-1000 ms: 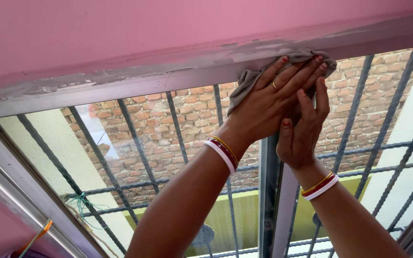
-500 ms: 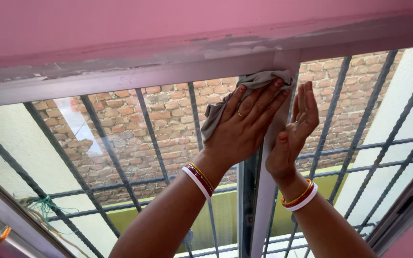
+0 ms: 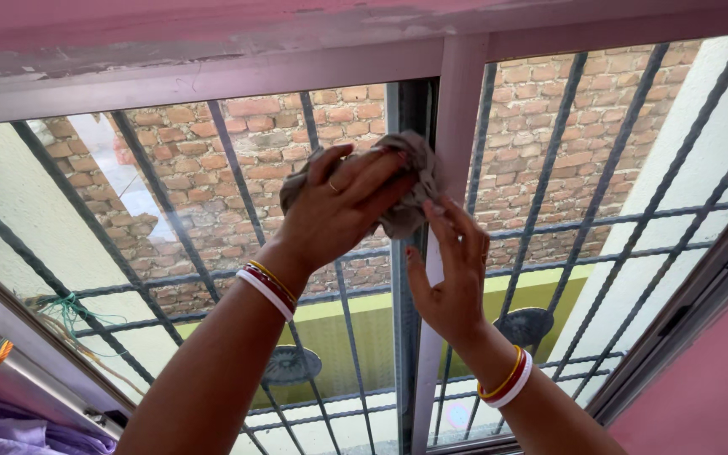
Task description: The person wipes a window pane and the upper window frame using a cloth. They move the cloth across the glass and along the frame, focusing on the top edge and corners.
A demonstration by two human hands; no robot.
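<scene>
**Window, frame and cloth: items as we find them**

Surface: we work at a sliding window (image 3: pixel 212 244) with a grey metal frame (image 3: pixel 452 109), set in a pink wall (image 3: pixel 86 25) whose paint is worn along the top edge. Beyond the glass stand dark iron bars (image 3: pixel 549 168), a red brick wall (image 3: pixel 549 118) and a yellow-green ledge (image 3: pixel 355 329).

Item 1: grey cloth (image 3: pixel 410 190), bunched against the central upright of the frame. Our left hand (image 3: pixel 343 206) is closed around it, fingers curled over the top.

Item 2: our right hand (image 3: pixel 452 274), fingers spread and holding nothing, fingertips touching the cloth's lower edge and the upright.

Item 3: green string (image 3: pixel 65 312) knotted at the lower left bars.

Item 4: purple fabric (image 3: pixel 10 430) at the bottom left corner.
</scene>
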